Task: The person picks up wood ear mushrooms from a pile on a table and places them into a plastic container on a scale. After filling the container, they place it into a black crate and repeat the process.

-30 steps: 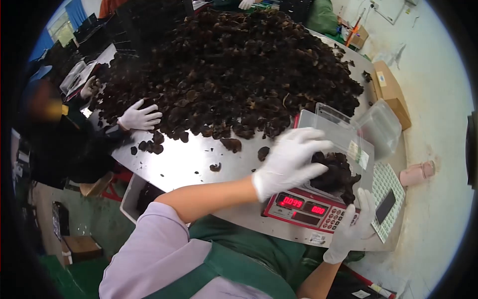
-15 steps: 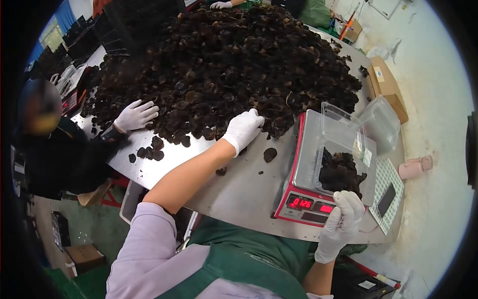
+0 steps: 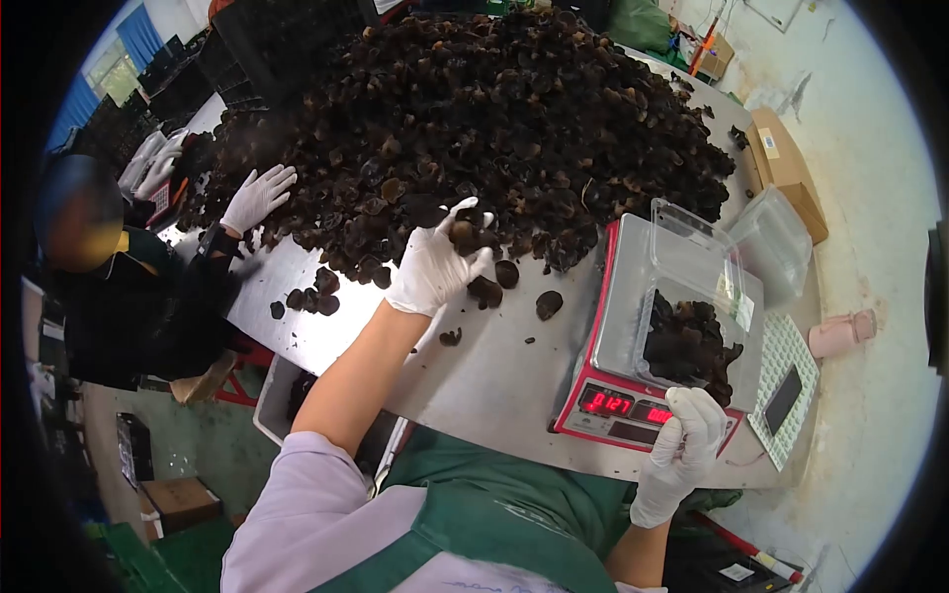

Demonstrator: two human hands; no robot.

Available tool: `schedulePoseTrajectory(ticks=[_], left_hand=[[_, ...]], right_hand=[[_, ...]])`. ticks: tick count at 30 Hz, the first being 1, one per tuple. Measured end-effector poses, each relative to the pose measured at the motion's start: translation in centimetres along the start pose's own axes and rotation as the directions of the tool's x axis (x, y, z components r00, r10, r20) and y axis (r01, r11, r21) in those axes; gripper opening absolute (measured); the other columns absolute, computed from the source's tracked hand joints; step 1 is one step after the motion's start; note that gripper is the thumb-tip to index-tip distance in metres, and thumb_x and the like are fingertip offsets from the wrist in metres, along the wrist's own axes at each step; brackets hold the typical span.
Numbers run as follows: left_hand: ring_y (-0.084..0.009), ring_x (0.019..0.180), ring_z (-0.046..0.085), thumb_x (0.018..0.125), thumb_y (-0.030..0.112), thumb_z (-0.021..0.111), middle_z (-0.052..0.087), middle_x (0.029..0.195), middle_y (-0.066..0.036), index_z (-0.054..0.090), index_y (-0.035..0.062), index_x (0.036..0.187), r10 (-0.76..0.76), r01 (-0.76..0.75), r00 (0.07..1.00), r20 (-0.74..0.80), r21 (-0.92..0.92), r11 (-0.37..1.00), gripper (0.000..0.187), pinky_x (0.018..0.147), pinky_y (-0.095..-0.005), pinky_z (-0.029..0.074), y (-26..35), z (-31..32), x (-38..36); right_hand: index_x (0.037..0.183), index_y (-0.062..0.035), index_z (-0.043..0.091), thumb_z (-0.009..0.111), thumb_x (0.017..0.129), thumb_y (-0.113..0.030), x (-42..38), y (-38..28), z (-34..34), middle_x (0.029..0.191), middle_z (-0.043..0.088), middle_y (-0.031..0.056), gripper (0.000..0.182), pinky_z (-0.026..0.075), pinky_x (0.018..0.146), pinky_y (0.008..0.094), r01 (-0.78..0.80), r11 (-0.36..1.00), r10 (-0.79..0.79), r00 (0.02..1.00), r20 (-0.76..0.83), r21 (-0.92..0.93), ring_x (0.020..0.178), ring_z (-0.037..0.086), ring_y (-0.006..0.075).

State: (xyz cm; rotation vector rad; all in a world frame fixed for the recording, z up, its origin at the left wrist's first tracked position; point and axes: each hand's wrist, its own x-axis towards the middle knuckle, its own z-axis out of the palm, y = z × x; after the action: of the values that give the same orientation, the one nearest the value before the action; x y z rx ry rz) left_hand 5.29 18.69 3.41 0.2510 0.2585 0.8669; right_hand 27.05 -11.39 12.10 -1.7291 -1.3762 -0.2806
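Observation:
A large heap of dark wood ear mushrooms [image 3: 494, 128] covers the table. My left hand [image 3: 435, 265], in a white glove, is at the heap's near edge with fingers spread, and pieces of mushroom show between them. My right hand [image 3: 682, 455], also gloved, has its fingers curled together at the front edge of the red digital scale [image 3: 618, 390]. What its fingertips hold, if anything, is hidden. On the scale sits a clear plastic box [image 3: 643, 336] with its lid raised, holding wood ear mushrooms [image 3: 687, 346]. The red display seems to read 0.127.
A person's gloved hand [image 3: 257, 198] rests at the heap's left edge. Right of the scale are empty clear boxes [image 3: 771, 242], a cardboard box [image 3: 786, 178], a pale green grid mat [image 3: 791, 395] with a phone, and a pink bottle [image 3: 842, 334]. Loose mushrooms [image 3: 316, 294] lie near the front.
My left hand has moved left along the heap and its fingers have spread from a closed shape. The scale's reading has gone from about 0.126 to 0.127. My right hand stays by the scale.

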Motion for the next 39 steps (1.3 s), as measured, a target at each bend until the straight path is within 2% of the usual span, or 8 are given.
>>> schedulePoseTrajectory(ticks=[5, 10, 16, 26, 28, 34, 37, 39], left_hand=[[-0.0327, 0.106, 0.063, 0.102, 0.042, 0.049, 0.059, 0.130, -0.017, 0.056, 0.0091, 0.136, -0.077, 0.075, 0.996, -0.050, -0.050, 0.996, 0.048, 0.085, -0.0489, 0.060, -1.3, 1.9, -0.1], [-0.0178, 0.104, 0.062, 0.103, 0.018, 0.058, 0.061, 0.129, -0.012, 0.053, 0.0104, 0.140, -0.063, 0.080, 0.997, -0.053, 0.428, 0.900, 0.038, 0.084, -0.0277, 0.057, -2.8, 2.7, 0.0], [-0.0102, 0.095, 0.062, 0.098, 0.008, 0.060, 0.068, 0.116, -0.005, 0.066, 0.0066, 0.125, 0.003, -0.229, 0.967, 0.255, 0.860, 0.456, 0.027, 0.081, -0.0248, 0.053, -9.2, 15.2, -1.2], [-0.0265, 0.129, 0.057, 0.102, 0.022, 0.058, 0.062, 0.136, -0.015, 0.055, 0.0058, 0.142, -0.162, -0.655, 0.754, 0.636, 0.743, -0.135, 0.043, 0.110, -0.0363, 0.043, -14.9, 16.1, 1.0], [-0.0184, 0.122, 0.060, 0.105, 0.025, 0.055, 0.065, 0.132, -0.008, 0.063, 0.0034, 0.133, -0.110, -0.410, 0.888, 0.447, 0.876, 0.253, 0.036, 0.105, -0.0335, 0.047, -12.6, 16.5, -0.7], [-0.0123, 0.103, 0.066, 0.104, 0.023, 0.058, 0.071, 0.114, -0.005, 0.068, 0.0019, 0.122, -0.071, -0.212, 0.962, 0.264, 0.886, 0.412, 0.030, 0.092, -0.0290, 0.053, -7.3, 12.4, -1.8], [-0.0116, 0.097, 0.065, 0.103, 0.020, 0.060, 0.072, 0.111, -0.005, 0.069, 0.0018, 0.120, -0.041, -0.200, 0.969, 0.242, 0.875, 0.441, 0.026, 0.089, -0.0293, 0.053, -7.4, 12.3, -1.1], [-0.0110, 0.092, 0.064, 0.101, 0.016, 0.062, 0.071, 0.108, -0.004, 0.070, 0.0026, 0.118, 0.178, -0.328, 0.937, 0.300, 0.933, 0.152, 0.023, 0.086, -0.0291, 0.053, -7.7, 10.1, 0.4]], right_hand=[[0.106, -0.0048, 0.069, 0.060, 0.085, 0.007, -0.8, 0.2, -0.8, 0.107, 0.068, 0.0068, 0.027, 0.047, 0.096, 0.0408, -0.013, 1.000, 0.013, 1.000, 0.001, -0.002, 0.105, 0.060, 0.0286], [0.108, -0.0059, 0.069, 0.061, 0.083, 0.006, -1.4, 1.4, -2.0, 0.105, 0.068, 0.0072, 0.029, 0.049, 0.092, 0.0411, -0.024, 1.000, 0.024, 1.000, -0.006, -0.013, 0.102, 0.062, 0.0293], [0.108, -0.0063, 0.070, 0.062, 0.086, 0.004, 0.0, 4.1, -3.7, 0.107, 0.068, 0.0075, 0.026, 0.048, 0.092, 0.0405, -0.063, 0.986, 0.042, 0.990, -0.132, -0.154, 0.102, 0.062, 0.0286], [0.109, -0.0076, 0.069, 0.062, 0.086, 0.004, -1.4, 4.6, -4.1, 0.108, 0.067, 0.0067, 0.027, 0.047, 0.093, 0.0406, -0.117, 0.990, 0.106, 0.986, -0.126, -0.079, 0.104, 0.061, 0.0279], [0.109, -0.0072, 0.069, 0.062, 0.087, 0.004, -1.7, 4.4, -4.3, 0.108, 0.067, 0.0067, 0.026, 0.047, 0.092, 0.0406, -0.132, 0.989, 0.122, 0.984, -0.127, -0.072, 0.104, 0.061, 0.0280], [0.107, -0.0053, 0.069, 0.060, 0.088, 0.004, -1.7, 3.7, -3.4, 0.105, 0.068, 0.0068, 0.023, 0.048, 0.091, 0.0401, -0.104, 0.994, 0.100, 0.988, -0.116, -0.024, 0.102, 0.062, 0.0280], [0.105, -0.0052, 0.070, 0.060, 0.088, 0.004, -0.9, 3.3, -2.6, 0.104, 0.068, 0.0072, 0.022, 0.049, 0.091, 0.0395, -0.090, 0.996, 0.087, 0.989, -0.122, -0.023, 0.101, 0.062, 0.0278], [0.106, -0.0051, 0.069, 0.059, 0.089, 0.004, -0.5, 2.7, -2.8, 0.104, 0.068, 0.0073, 0.022, 0.049, 0.090, 0.0395, -0.060, 0.997, 0.055, 0.990, -0.128, -0.039, 0.101, 0.062, 0.0279]])
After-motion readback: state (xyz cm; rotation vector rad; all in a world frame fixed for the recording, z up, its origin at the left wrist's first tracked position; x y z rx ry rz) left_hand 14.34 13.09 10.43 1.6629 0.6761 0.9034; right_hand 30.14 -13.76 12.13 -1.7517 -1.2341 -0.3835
